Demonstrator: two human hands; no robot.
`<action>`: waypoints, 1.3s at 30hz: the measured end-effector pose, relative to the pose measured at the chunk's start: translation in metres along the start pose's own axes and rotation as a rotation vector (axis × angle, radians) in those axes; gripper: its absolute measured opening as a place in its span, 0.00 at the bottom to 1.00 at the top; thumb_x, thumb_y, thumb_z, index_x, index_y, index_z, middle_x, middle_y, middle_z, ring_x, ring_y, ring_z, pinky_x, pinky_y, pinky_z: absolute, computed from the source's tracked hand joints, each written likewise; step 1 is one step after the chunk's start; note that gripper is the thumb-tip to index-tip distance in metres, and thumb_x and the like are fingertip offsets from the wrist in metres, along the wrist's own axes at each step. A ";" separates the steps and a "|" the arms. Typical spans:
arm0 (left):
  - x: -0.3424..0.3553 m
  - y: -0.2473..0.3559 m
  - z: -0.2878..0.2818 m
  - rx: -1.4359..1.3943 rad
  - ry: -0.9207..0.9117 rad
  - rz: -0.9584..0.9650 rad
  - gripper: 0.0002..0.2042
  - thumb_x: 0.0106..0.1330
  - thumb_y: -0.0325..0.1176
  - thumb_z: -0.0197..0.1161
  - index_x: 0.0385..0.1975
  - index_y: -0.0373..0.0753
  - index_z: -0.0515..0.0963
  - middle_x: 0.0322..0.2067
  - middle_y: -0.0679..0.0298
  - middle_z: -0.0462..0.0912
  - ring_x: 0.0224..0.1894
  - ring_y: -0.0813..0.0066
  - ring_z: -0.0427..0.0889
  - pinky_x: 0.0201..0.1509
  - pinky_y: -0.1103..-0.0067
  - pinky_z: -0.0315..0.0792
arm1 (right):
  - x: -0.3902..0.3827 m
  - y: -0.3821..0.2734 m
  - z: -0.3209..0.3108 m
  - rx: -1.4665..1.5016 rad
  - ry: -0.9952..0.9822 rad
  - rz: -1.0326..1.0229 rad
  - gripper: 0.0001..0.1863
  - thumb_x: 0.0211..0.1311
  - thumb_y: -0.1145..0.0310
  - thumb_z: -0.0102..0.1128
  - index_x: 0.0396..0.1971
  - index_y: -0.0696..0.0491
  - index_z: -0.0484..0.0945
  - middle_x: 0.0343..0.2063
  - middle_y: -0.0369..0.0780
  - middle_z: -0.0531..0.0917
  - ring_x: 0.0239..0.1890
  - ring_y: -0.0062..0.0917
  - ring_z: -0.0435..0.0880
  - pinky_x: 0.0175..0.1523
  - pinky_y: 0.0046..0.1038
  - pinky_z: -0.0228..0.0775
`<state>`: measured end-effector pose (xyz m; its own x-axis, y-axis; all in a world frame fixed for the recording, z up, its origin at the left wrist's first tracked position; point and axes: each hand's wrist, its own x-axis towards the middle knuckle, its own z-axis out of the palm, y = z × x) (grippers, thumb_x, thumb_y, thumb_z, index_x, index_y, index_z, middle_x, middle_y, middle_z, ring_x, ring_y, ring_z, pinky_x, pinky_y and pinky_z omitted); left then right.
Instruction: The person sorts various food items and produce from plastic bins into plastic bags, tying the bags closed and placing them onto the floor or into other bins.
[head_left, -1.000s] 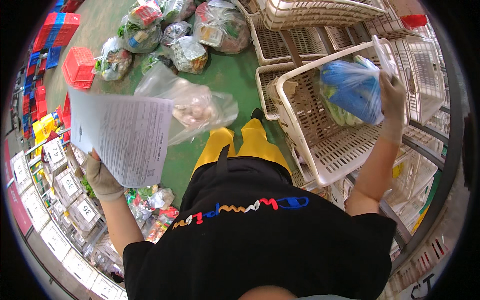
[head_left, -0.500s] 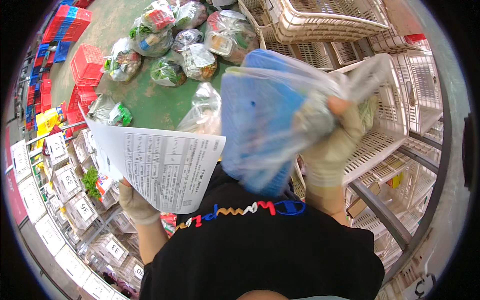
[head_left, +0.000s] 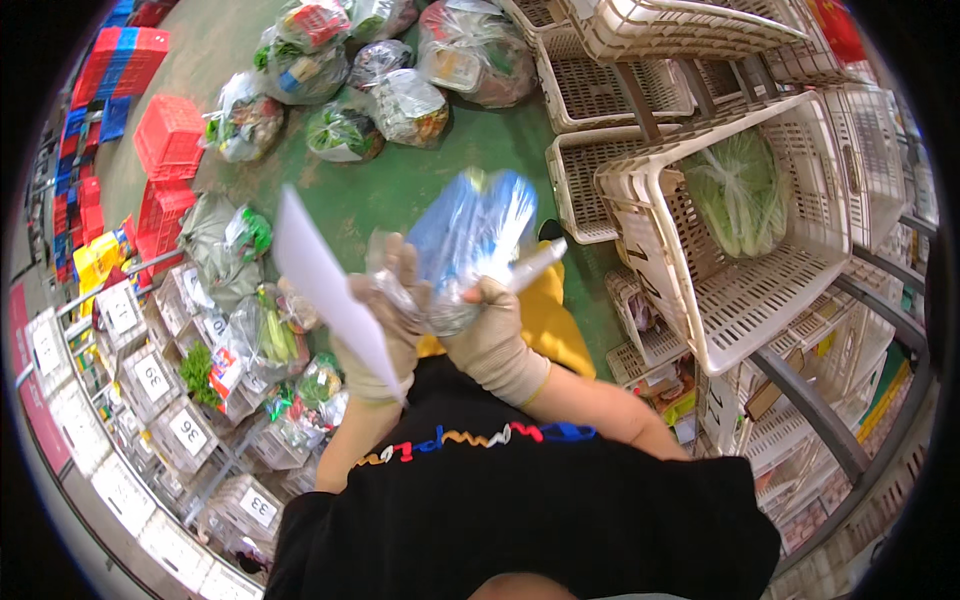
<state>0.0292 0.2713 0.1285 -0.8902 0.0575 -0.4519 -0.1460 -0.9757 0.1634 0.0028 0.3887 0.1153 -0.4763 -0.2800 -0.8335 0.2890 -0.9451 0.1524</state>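
In front of my body, both hands wear beige gloves. My left hand [head_left: 385,310] holds a white paper sheet [head_left: 318,280], seen nearly edge-on, and its fingers are at crumpled clear plastic beside my right hand. My right hand [head_left: 485,330] grips the gathered neck of a clear plastic bag with blue contents [head_left: 470,220], just right of my left hand. To the right, a bag of pale-green leafy vegetable [head_left: 735,190] lies in a white perforated crate [head_left: 640,230].
Several bagged piles of produce [head_left: 405,110] lie on the green floor [head_left: 480,130]. Red and blue crates [head_left: 170,135] stand at left, above white bins [head_left: 180,430] with labels. Stacked white crates [head_left: 600,200] and metal rails [head_left: 810,410] line the right.
My right hand has lifted the blue bag out of the crate and brought it left to meet my left hand. The leafy bag remains inside. The paper has turned edge-on.
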 end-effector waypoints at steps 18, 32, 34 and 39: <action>0.119 -0.041 -0.453 0.479 0.458 -0.551 0.23 0.63 0.35 0.49 0.56 0.29 0.62 0.53 0.55 0.70 0.55 0.65 0.69 0.61 0.71 0.61 | 0.309 -0.018 -0.439 -0.209 0.637 -0.264 0.13 0.59 0.59 0.45 0.40 0.50 0.69 0.40 0.42 0.73 0.44 0.34 0.73 0.55 0.34 0.64; 0.213 0.037 -0.490 0.844 0.607 -0.506 0.25 0.60 0.43 0.53 0.53 0.31 0.66 0.48 0.54 0.75 0.48 0.59 0.76 0.54 0.66 0.69 | 0.517 0.024 -0.402 -1.145 0.520 -0.121 0.20 0.61 0.59 0.43 0.53 0.46 0.66 0.54 0.45 0.68 0.56 0.35 0.67 0.61 0.31 0.56; 0.247 0.054 -0.477 0.857 0.458 -0.386 0.22 0.63 0.43 0.49 0.50 0.31 0.69 0.45 0.54 0.76 0.47 0.60 0.76 0.53 0.65 0.70 | 0.527 -0.019 -0.406 -1.589 0.464 0.054 0.21 0.62 0.59 0.43 0.55 0.46 0.66 0.56 0.45 0.68 0.58 0.35 0.66 0.62 0.31 0.55; 0.283 0.043 -0.463 0.634 0.380 -0.332 0.19 0.65 0.40 0.46 0.46 0.31 0.71 0.43 0.55 0.78 0.44 0.65 0.77 0.51 0.70 0.71 | 0.486 -0.080 -0.441 -2.812 -0.200 0.106 0.28 0.54 0.68 0.51 0.58 0.39 0.65 0.63 0.39 0.58 0.64 0.40 0.56 0.66 0.44 0.46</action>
<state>-0.0295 0.1476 -0.3989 -0.5665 0.1362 -0.8128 -0.6956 -0.6080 0.3829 0.1146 0.4022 -0.5367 -0.3851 -0.4094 -0.8271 -0.0664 0.9062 -0.4176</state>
